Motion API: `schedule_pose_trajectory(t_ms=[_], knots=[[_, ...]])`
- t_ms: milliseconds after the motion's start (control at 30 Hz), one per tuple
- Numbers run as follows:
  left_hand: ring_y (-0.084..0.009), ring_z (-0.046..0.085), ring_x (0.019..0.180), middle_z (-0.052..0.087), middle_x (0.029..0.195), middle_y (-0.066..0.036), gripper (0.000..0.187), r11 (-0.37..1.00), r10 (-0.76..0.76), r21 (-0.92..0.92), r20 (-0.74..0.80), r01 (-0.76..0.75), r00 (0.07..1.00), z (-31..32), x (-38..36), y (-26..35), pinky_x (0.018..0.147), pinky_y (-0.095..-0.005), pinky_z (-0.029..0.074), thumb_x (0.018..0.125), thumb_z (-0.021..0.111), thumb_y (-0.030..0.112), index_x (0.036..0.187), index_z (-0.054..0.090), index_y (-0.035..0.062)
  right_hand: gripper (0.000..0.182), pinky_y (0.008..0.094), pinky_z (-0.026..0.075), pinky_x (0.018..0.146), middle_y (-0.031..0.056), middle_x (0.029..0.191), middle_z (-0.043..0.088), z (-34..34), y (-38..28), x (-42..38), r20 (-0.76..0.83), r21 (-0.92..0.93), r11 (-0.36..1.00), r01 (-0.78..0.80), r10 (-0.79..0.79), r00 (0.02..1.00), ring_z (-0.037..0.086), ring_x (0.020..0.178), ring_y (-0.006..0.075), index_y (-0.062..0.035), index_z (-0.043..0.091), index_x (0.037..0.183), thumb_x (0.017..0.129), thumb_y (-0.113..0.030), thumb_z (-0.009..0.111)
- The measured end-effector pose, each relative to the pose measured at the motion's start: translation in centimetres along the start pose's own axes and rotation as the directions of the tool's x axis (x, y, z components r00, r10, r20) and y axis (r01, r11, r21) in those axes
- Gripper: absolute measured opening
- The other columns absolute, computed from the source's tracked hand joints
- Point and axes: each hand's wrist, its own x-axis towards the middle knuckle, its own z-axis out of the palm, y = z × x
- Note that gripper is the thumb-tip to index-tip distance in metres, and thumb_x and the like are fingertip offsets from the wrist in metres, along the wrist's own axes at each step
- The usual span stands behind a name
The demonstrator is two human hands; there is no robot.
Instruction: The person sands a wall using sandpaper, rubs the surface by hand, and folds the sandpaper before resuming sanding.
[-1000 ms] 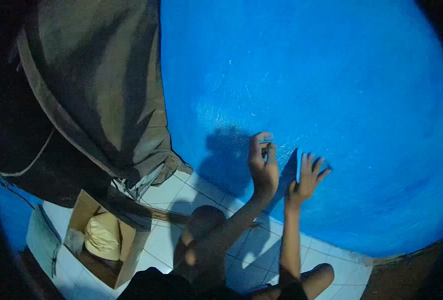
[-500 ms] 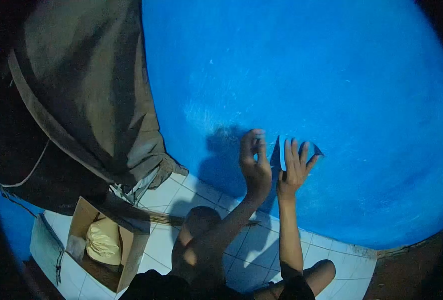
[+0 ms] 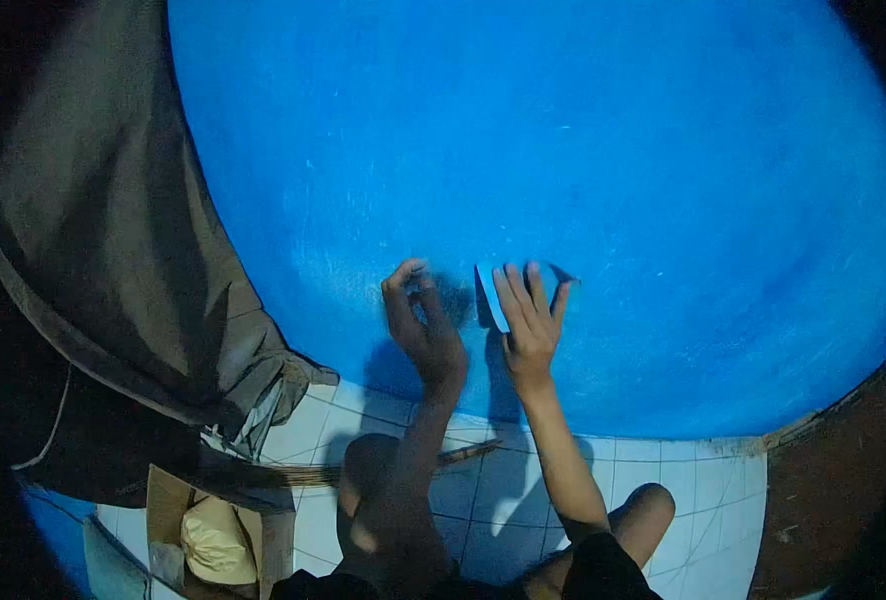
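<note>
My right hand (image 3: 530,330) lies with fingers spread and stretched over a thin sheet of sandpaper (image 3: 493,300), pressing it on the blue wall (image 3: 603,150). The sheet looks pale on its outer face and dark where an edge lifts away. To the left, my left hand (image 3: 426,325) is raised close to the wall, its fingers loosely curled and the thumb apart. Its fingertips are blurred, and I see nothing in it. Scuffed, greyish marks show on the wall beside it.
Dark cloth (image 3: 113,200) hangs at the left. Below it, a cardboard box (image 3: 278,540) holds a yellowish bag (image 3: 218,540). A bundle of thin sticks (image 3: 313,475) lies across the white tiles (image 3: 633,470) near my bent legs. Brown floor (image 3: 823,470) is at the right.
The view has turned to the right, so everything appears further left. My left hand sits a little further from the right one. The sandpaper stays under my right fingers.
</note>
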Motion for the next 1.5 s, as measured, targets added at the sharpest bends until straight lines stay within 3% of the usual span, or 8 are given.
schedule_pose_trajectory(t_ms=[100, 300, 567, 700, 933, 1100, 1333, 1500], knots=[[-0.0164, 0.057, 0.098, 0.06, 0.11, -0.007, 0.018, 0.998, -0.065, -0.024, 0.06, 0.066, 0.996, 0.1, -0.9, 0.5, 0.086, -0.0324, 0.046, 0.103, 0.054, 0.018, 0.114, 0.059, 0.0044, 0.049, 0.0624, 0.02, 0.119, 0.0054, 0.144, 0.058, -0.6, 1.9, 1.1, -0.029, -0.006, 0.997, 0.082, -0.083, 0.996, 0.047, 0.14, 0.0283, -0.012, 0.055, 0.143, 0.094, -0.005, 0.054], [-0.0168, 0.057, 0.099, 0.059, 0.11, -0.007, 0.018, 1.0, 0.003, -0.006, 0.138, -0.002, 0.99, 0.4, -1.9, 0.4, 0.087, -0.0329, 0.046, 0.103, 0.053, 0.017, 0.114, 0.059, 0.0035, 0.063, 0.0615, 0.017, 0.12, 0.0108, 0.144, 0.057, -4.8, 1.1, 12.6, -0.252, -0.005, 0.992, 0.128, -0.125, 0.96, 0.044, 0.143, 0.0317, -0.0111, 0.057, 0.141, 0.082, 0.009, 0.05], [-0.0171, 0.061, 0.093, 0.062, 0.108, -0.008, 0.015, 0.999, 0.027, -0.032, 0.141, -0.022, 0.99, 1.1, -2.0, 0.3, 0.077, -0.0317, 0.05, 0.1, 0.058, 0.009, 0.114, 0.06, 0.004, 0.055, 0.0591, 0.028, 0.117, 0.0052, 0.149, 0.053, -1.8, 3.4, -1.7, 0.028, -0.047, 0.993, 0.106, -0.105, 0.994, 0.046, 0.141, 0.0268, -0.0132, 0.058, 0.14, 0.09, 0.007, 0.052], [-0.0151, 0.055, 0.096, 0.059, 0.106, -0.004, 0.022, 0.975, -0.155, -0.122, 0.216, 0.185, 0.964, 0.5, -2.2, -0.4, 0.088, -0.0325, 0.046, 0.1, 0.062, 0.015, 0.119, 0.06, 0.0041, 0.054, 0.0578, 0.03, 0.116, 0.0052, 0.149, 0.053, -5.7, 4.1, 5.4, 0.017, -0.02, 0.987, 0.158, -0.158, 0.987, 0.045, 0.142, 0.027, -0.0123, 0.057, 0.141, 0.09, 0.006, 0.052], [-0.0149, 0.056, 0.092, 0.063, 0.101, -0.005, 0.028, 0.98, -0.128, -0.136, 0.13, 0.145, 0.983, 1.4, -1.8, -0.6, 0.087, -0.0315, 0.046, 0.099, 0.067, 0.026, 0.115, 0.064, 0.0028, 0.053, 0.0573, 0.032, 0.115, 0.0054, 0.147, 0.056, -4.0, 4.2, 3.5, -0.105, -0.04, 0.989, 0.142, -0.146, 0.984, 0.048, 0.139, 0.0274, -0.0105, 0.058, 0.14, 0.089, 0.004, 0.053], [-0.0163, 0.066, 0.086, 0.069, 0.096, -0.008, 0.014, 0.999, 0.031, -0.03, 0.21, -0.026, 0.977, 0.9, -2.0, -0.4, 0.074, -0.0322, 0.052, 0.098, 0.066, 0.014, 0.103, 0.067, 0.002, 0.052, 0.0565, 0.032, 0.115, 0.0056, 0.144, 0.058, -3.1, 4.6, -1.7, -0.042, -0.048, 0.997, 0.061, -0.063, 0.997, 0.051, 0.137, 0.0266, -0.0117, 0.06, 0.138, 0.089, 0.002, 0.055], [-0.0168, 0.063, 0.081, 0.069, 0.088, -0.008, 0.007, 0.995, 0.005, -0.095, 0.251, 0.019, 0.968, 0.5, -2.1, 0.0, 0.072, -0.0328, 0.051, 0.093, 0.071, 0.007, 0.091, 0.071, 0.0007, 0.054, 0.0613, 0.03, 0.114, 0.0084, 0.145, 0.057, -8.4, 6.4, 8.8, -0.201, -0.141, 0.983, 0.12, -0.147, 0.969, 0.049, 0.138, 0.0323, -0.0111, 0.057, 0.14, 0.088, 0.0, 0.054], [-0.0262, 0.06, 0.094, 0.069, 0.095, -0.011, 0.013, 0.92, 0.335, 0.112, 0.27, -0.375, 0.903, 1.2, -1.5, 0.5, 0.082, -0.0402, 0.049, 0.096, 0.066, 0.009, 0.106, 0.073, 0.0033, 0.057, 0.0631, 0.03, 0.114, 0.0096, 0.146, 0.056, -5.9, 6.5, -0.5, -0.069, -0.027, 0.999, -0.018, 0.016, 0.997, 0.046, 0.14, 0.0339, -0.0109, 0.057, 0.141, 0.085, 0.002, 0.057]])
